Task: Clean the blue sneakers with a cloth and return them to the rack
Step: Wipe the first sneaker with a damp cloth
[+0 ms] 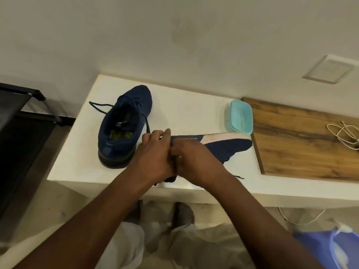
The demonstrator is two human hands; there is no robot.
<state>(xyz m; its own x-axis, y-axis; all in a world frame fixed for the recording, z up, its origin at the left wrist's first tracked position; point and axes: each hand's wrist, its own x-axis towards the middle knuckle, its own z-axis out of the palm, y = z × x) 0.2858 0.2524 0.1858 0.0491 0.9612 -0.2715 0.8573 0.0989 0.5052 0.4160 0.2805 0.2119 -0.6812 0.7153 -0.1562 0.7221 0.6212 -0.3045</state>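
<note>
Both forearms reach forward; the left hand [155, 152] and right hand [192, 158] clasp the heel of a navy knit sneaker [229, 145] lying sideways, its toe pointing rightward away from the hands.

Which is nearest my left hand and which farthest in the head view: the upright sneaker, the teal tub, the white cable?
From the left hand:
1. Upright sneaker, just left of it on the white counter.
2. Teal tub, to the right at the wood board's edge.
3. White cable, far right on the wood.

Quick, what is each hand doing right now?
Left hand: closed on the tilted sneaker.
Right hand: closed at the same sneaker; what it holds is hidden.
</note>
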